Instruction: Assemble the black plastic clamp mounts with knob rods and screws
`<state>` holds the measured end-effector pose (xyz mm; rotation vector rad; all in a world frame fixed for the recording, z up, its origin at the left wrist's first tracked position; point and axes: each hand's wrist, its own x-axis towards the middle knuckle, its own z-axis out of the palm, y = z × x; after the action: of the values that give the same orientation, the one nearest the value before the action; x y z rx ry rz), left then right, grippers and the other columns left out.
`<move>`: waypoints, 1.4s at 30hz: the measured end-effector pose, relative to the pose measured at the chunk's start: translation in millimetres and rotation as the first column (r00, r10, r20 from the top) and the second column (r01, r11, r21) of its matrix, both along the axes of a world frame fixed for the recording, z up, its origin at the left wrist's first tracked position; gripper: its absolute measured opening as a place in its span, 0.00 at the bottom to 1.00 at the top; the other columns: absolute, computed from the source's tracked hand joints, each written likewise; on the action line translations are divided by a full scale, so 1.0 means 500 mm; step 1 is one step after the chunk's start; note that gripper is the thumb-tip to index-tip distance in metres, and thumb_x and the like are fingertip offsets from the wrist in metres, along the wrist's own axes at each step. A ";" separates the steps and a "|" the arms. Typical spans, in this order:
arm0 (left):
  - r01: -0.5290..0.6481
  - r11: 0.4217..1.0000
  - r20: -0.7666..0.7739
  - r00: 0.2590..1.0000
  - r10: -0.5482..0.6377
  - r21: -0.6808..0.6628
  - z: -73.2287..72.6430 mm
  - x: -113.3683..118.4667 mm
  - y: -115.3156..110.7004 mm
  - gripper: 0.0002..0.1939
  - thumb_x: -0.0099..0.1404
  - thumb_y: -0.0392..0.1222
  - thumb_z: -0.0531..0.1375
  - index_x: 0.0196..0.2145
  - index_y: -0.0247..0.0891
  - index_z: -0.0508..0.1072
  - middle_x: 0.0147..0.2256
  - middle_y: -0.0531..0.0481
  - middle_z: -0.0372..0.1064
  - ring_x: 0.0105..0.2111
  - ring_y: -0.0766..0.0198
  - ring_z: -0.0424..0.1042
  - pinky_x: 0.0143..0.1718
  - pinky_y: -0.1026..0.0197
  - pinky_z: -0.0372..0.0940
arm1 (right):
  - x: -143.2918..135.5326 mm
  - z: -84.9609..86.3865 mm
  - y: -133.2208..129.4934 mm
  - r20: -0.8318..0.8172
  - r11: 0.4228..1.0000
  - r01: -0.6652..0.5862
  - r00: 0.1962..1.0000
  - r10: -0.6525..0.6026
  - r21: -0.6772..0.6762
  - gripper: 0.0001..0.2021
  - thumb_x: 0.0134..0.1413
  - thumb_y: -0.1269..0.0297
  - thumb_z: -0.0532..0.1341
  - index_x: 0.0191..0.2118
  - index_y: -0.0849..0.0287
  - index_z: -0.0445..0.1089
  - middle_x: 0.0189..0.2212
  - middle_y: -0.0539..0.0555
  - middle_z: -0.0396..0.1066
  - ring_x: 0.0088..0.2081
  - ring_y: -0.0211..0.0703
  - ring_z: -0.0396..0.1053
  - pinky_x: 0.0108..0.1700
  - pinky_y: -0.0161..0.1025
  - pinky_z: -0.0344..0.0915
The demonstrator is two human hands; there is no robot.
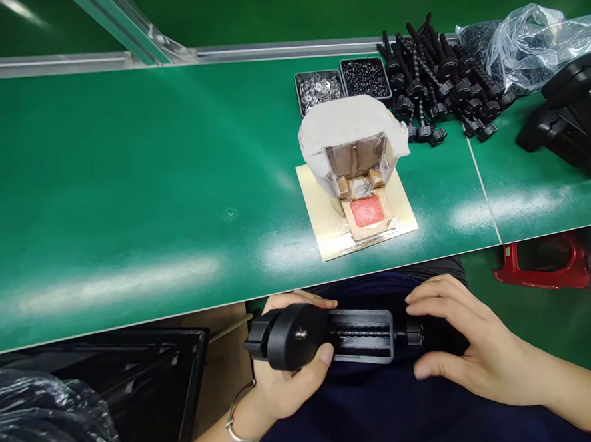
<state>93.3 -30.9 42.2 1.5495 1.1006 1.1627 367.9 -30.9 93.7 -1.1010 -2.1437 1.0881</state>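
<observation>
My left hand (285, 388) is wrapped round a black screw clamp (295, 344), holding it above my lap. The clamp has a thick round head with a small metal stud, a ribbed knob on its left, and a rectangular frame. Inside that frame runs a black threaded rod (361, 332), ending in a small knob (411, 333) at the right. My right hand (478, 342) is open around the space beside this small knob, thumb and fingers apart, with no clear contact visible.
On the green bench (142, 191) stands a white fixture (354, 121) with a red pad. Behind it are a tray of washers (319, 89), a tray of screws (365, 77) and piled black threaded rods (429, 82). A black crate (167, 360) sits lower left; a red tool handle (542, 273) lies right.
</observation>
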 end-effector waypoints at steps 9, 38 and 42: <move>-0.004 1.000 0.025 1.000 0.005 -0.014 -0.002 0.001 -0.001 0.19 0.58 0.36 0.64 0.46 0.41 0.67 0.38 0.47 0.72 0.39 0.54 0.76 0.43 0.51 0.75 | -0.002 0.000 0.000 0.008 0.999 -0.027 1.000 0.027 -0.024 0.12 0.67 0.60 0.61 0.50 0.60 0.67 0.43 0.58 0.71 0.48 0.46 0.66 0.52 0.46 0.66; 0.006 1.000 0.011 1.000 -0.006 0.016 0.002 0.006 -0.001 0.19 0.57 0.35 0.64 0.46 0.40 0.65 0.38 0.48 0.72 0.40 0.57 0.76 0.43 0.54 0.73 | -0.013 0.006 0.006 0.107 0.995 -0.065 0.992 0.073 -0.070 0.13 0.67 0.56 0.61 0.46 0.63 0.70 0.41 0.58 0.72 0.44 0.47 0.67 0.47 0.47 0.65; 0.015 0.999 0.008 1.000 -0.015 0.029 -0.001 0.005 -0.003 0.20 0.57 0.35 0.64 0.46 0.40 0.65 0.38 0.48 0.72 0.40 0.57 0.75 0.43 0.56 0.72 | -0.021 0.009 0.013 0.133 0.984 -0.136 0.984 0.121 0.111 0.09 0.69 0.63 0.59 0.43 0.66 0.71 0.38 0.58 0.72 0.41 0.46 0.67 0.48 0.48 0.64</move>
<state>95.8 -32.2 41.9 1.5713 1.0686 1.1791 357.5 -24.5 98.2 -1.0117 -2.3748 0.9531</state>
